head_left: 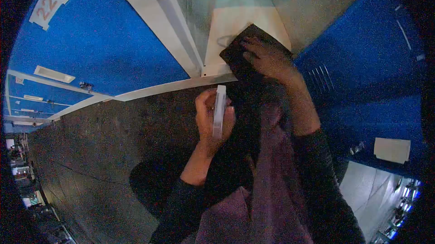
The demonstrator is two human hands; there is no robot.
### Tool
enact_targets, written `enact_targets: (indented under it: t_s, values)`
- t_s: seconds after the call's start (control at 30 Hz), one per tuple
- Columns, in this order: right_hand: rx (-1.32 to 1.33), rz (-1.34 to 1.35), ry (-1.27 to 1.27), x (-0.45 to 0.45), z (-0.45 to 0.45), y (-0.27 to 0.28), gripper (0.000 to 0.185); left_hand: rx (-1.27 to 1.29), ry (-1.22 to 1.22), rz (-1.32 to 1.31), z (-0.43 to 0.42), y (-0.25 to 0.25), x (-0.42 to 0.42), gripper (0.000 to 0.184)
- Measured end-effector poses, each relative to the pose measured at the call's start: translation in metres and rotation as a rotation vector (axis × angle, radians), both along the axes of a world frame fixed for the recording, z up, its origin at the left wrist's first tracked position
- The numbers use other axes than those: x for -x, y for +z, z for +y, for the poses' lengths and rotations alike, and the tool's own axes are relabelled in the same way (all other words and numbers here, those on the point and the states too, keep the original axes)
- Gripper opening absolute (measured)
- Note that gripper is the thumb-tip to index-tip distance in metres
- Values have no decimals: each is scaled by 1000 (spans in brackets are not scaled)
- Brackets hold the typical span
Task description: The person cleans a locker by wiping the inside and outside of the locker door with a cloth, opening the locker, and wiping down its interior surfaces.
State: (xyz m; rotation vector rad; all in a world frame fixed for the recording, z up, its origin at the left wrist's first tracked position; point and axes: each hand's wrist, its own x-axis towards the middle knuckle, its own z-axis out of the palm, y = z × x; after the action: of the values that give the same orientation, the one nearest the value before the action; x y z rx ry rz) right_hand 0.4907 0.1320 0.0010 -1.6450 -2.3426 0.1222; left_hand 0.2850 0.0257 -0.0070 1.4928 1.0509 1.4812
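Note:
My left hand (209, 119) is closed around a slim, whitish translucent plastic object (219, 115) with a lighter top end, held upright in front of the locker's lower edge; its exact kind is not clear. Over the bottom of an open locker (217, 31), my right hand (269, 60) lies with fingers spread on a dark, flat, square-cornered piece (233, 53), which looks like cloth, though the dim light leaves this uncertain. Part of that dark piece lies under the hand, and its lower end merges into shadow near the locker's front edge.
A blue locker door (90, 31) marked 22 is at the left, with further blue doors beyond it. An open blue door (362, 76) with vent slots stands at the right, a pale label holder (392, 150) on it. Dark floor (104, 153) lies below.

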Motion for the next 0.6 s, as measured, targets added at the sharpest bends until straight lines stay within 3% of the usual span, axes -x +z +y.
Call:
enact_targets:
  t_s: [0.13, 0.2, 0.33, 0.4, 0.5, 0.6]
  values:
    - [151, -74, 48, 5, 17, 29, 37, -118, 75, 244, 2, -1, 3, 49]
    - [270, -53, -10, 13, 20, 41, 38, -120, 43, 167, 2, 2, 2, 48]
    - [62, 1, -390, 37, 2, 41, 55, -145, 37, 200, 2, 6, 3, 47]
    - [47, 104, -588, 43, 15, 14, 65, -191, 56, 251, 5, 5, 2, 48]
    - [-147, -92, -659, 63, 21, -18, 73, -158, 53, 204, 5, 0, 2, 50]
    - [-367, -97, -663, 72, 30, -36, 73, -117, 25, 114, 5, -3, -1, 52]
